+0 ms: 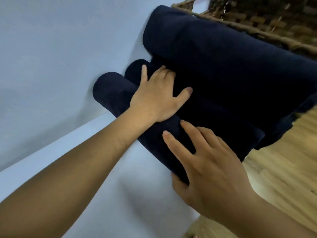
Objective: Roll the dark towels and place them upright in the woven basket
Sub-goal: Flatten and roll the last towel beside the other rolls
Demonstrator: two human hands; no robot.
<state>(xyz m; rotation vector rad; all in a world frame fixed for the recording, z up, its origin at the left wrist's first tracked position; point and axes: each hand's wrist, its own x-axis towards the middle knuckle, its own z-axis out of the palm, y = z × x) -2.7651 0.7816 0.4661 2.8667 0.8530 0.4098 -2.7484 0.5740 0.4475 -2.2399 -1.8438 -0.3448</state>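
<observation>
Several dark navy towels lie together against a pale wall. One rolled towel lies nearest, a second roll sits behind it, and a larger folded towel rests above them. My left hand lies flat across the two rolls, fingers spread, gripping nothing. My right hand curls round the near end of the front roll, thumb underneath. The woven basket stands at the top right, behind the large towel.
A pale blue wall runs along the left. The towels lie on a white surface. A wood-grain floor or tabletop shows at the right.
</observation>
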